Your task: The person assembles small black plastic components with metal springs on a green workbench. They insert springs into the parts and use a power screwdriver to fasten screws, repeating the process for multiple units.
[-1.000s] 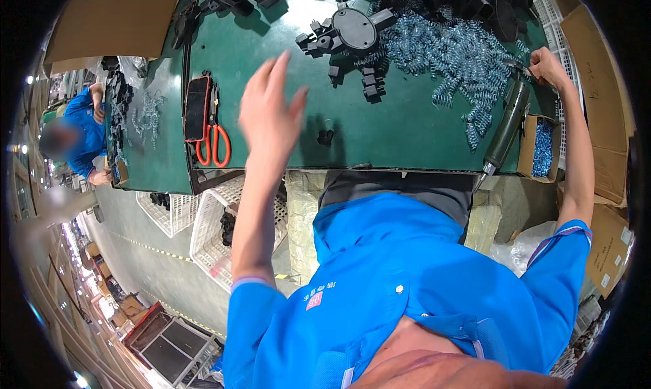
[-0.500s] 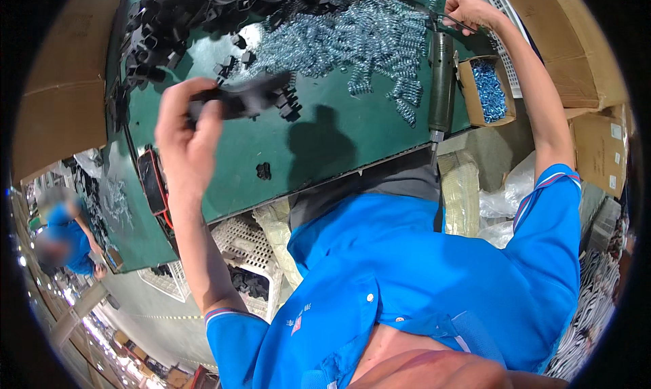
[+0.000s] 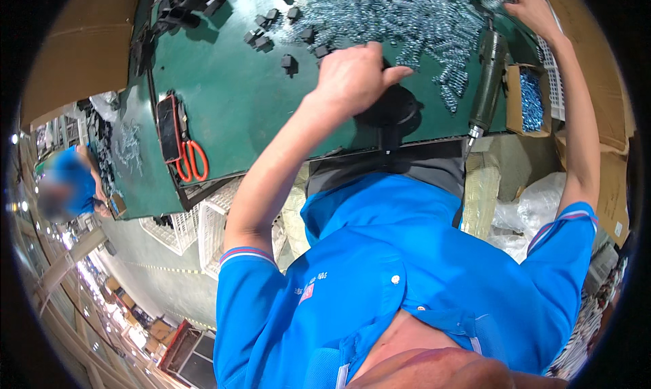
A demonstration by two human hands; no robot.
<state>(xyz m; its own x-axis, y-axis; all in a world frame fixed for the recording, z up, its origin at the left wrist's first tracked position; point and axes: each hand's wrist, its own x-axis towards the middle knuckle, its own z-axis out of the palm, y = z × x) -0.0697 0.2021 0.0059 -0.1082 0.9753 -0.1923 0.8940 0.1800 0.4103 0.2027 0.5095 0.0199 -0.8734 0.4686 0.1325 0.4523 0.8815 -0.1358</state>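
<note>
My left hand (image 3: 352,80) is over the middle of the green table (image 3: 224,111), knuckles up, most of its fingers hidden. It appears closed on a black plastic part (image 3: 393,111) with a round disc and a short stem, which shows above and below the thumb near the front edge. At the far right, my right hand (image 3: 529,8) has its fingers bent together beside a large heap of metal springs (image 3: 393,13); what they hold is too small to make out. Below that hand lies a dark green cylindrical power screwdriver (image 3: 488,80), its tip toward me.
Small black blocks (image 3: 261,40) lie left of the springs; larger black parts (image 3: 183,6) are piled far left. A cardboard box of blue screws (image 3: 532,101) stands right. A red-cased phone (image 3: 169,128) and red-handled scissors (image 3: 192,162) lie left. Another person (image 3: 68,182) is beyond.
My left hand has moved right with the black part, from the table's left side to its middle. My right hand stays by the springs. The view has shifted, and the scissors now show.
</note>
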